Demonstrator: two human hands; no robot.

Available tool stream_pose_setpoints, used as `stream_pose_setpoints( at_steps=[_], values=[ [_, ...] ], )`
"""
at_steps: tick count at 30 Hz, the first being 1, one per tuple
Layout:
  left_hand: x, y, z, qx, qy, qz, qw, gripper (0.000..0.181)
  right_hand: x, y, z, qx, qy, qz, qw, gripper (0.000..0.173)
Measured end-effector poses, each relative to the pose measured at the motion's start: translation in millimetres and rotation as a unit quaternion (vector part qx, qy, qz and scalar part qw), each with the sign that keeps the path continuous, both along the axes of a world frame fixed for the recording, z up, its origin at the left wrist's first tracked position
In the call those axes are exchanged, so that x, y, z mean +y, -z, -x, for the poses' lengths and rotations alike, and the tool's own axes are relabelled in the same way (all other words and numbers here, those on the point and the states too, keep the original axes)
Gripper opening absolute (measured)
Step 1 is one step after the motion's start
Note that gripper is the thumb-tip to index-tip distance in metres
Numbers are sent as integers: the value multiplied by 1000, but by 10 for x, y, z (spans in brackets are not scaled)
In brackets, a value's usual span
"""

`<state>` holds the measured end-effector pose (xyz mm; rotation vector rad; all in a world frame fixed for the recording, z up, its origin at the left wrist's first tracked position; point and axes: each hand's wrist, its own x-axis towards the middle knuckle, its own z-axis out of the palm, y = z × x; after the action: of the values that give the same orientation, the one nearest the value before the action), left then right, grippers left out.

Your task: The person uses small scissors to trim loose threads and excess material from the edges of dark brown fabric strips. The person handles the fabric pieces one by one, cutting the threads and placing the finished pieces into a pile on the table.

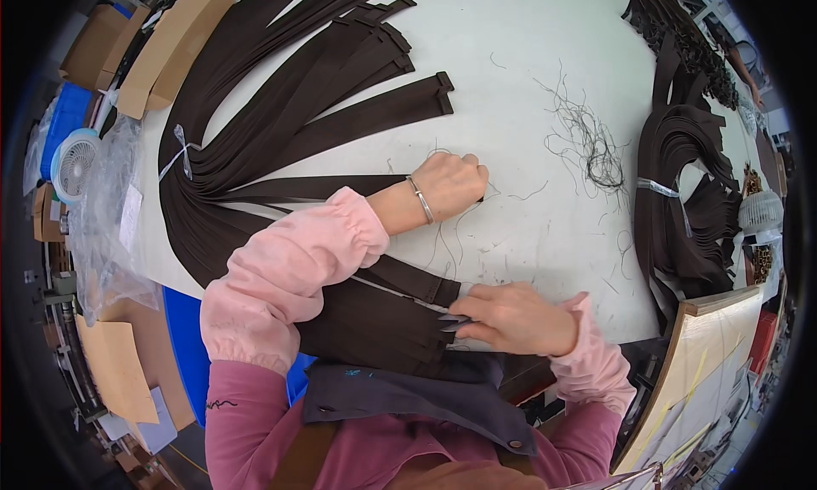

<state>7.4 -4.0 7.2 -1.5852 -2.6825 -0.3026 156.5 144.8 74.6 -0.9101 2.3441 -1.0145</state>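
My left hand [450, 184] is curled into a fist around the end of a dark brown webbing strap [332, 187], and a dark tip shows beside the knuckles. The grip of the fingers on it is partly hidden. Low in front of me, my right hand [514, 318] holds a pair of small metal thread snips [452, 324], blades pointing left. They lie by the stitched end of another dark strap [440, 289] and over a stack of straps [383, 324] at the table's near edge. A clear plastic tie [182, 152] gathers the strap bundle at left.
Loose dark threads [597, 164] lie in a tangle on the white table [510, 247]. A second tied strap bundle [664, 145] sits at right, near a wooden board [696, 362]. Cardboard [175, 50], plastic film [105, 222] and a small fan [76, 164] line the left side.
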Motion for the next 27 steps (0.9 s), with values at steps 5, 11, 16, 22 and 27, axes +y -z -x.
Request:
stream_pose_setpoints(
  at_steps=[5,11,16,22,27],
  values=[
    [-51,137,14,28,10,-100,995,9,395,70,421,67,236,-35,969,21],
    [-83,197,39,-17,-5,-173,985,10,249,457,687,203,288,-27,935,21],
    [-90,207,80,-58,-16,-176,982,7,207,541,758,216,278,-90,932,18],
    [-85,178,130,-109,-22,-159,981,6,238,527,789,196,284,-90,934,16],
    [-81,166,122,-119,-22,-159,980,5,235,535,800,219,290,-87,928,14]
  ],
)
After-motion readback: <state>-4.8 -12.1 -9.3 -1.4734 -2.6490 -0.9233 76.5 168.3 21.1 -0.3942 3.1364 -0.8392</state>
